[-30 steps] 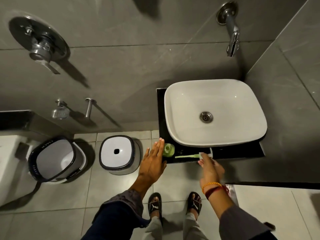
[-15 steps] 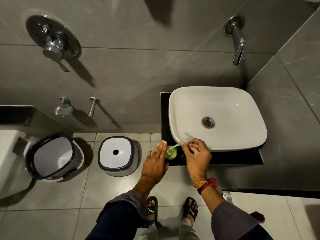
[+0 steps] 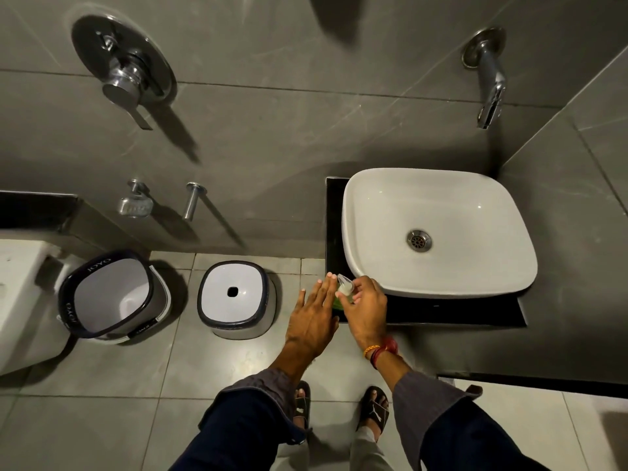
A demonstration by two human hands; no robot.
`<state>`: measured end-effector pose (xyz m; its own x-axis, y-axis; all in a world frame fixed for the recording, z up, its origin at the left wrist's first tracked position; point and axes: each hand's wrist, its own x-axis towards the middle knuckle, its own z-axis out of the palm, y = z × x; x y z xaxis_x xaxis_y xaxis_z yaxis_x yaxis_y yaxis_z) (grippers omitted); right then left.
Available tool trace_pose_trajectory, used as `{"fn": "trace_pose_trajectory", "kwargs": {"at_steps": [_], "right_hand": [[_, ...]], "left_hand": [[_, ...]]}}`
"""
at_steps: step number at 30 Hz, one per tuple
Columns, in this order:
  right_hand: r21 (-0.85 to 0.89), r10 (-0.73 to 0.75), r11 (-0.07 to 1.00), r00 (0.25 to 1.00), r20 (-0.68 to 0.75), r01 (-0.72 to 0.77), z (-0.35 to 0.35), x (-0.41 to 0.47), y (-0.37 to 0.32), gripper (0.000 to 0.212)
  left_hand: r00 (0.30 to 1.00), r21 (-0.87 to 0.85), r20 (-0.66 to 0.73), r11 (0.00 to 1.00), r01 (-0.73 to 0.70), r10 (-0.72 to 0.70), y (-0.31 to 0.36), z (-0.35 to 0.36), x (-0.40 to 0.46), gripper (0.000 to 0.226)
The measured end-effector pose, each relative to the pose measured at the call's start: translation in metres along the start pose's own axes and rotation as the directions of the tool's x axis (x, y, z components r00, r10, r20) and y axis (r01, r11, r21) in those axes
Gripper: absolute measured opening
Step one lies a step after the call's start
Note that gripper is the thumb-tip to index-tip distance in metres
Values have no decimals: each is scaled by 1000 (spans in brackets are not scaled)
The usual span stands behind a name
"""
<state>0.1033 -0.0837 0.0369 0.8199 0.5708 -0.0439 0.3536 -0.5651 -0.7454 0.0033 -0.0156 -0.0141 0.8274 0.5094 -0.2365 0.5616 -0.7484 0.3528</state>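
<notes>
A small green soap bottle [image 3: 336,303] stands on the front left corner of the black counter [image 3: 441,312], mostly hidden between my hands. My right hand [image 3: 367,309] pinches the clear pump head [image 3: 345,284] on top of the bottle. Beside the bottle on its left, my left hand [image 3: 312,316] lies with straight fingers against it, holding nothing.
A white basin [image 3: 355,232] sits on the counter under a wall tap [image 3: 489,86]. On the floor to the left stand a white stool [image 3: 234,297] and a bucket [image 3: 112,297], with a toilet [image 3: 20,300] at the far left. My sandalled feet are below.
My right hand lifted the pump with its tube off the counter, carried it left and lowered it onto the green bottle. My left hand stayed beside the bottle.
</notes>
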Motion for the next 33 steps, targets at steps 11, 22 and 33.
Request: {"fn": "trace_pose_trajectory", "kwargs": {"at_steps": [11, 22, 33], "right_hand": [[-176, -12, 984, 996, 83, 26, -2, 12, -8, 29], [-100, 24, 995, 997, 73, -17, -1, 7, -15, 32], [-302, -55, 948, 986, 154, 100, -9, 14, -22, 46]], "left_hand": [[1000, 9, 11, 1000, -6, 6, -1, 0, 2, 79], [1000, 28, 25, 1000, -7, 6, 1, -2, 2, 78], [1000, 34, 21, 999, -10, 9, 1, -4, 3, 79]]}}
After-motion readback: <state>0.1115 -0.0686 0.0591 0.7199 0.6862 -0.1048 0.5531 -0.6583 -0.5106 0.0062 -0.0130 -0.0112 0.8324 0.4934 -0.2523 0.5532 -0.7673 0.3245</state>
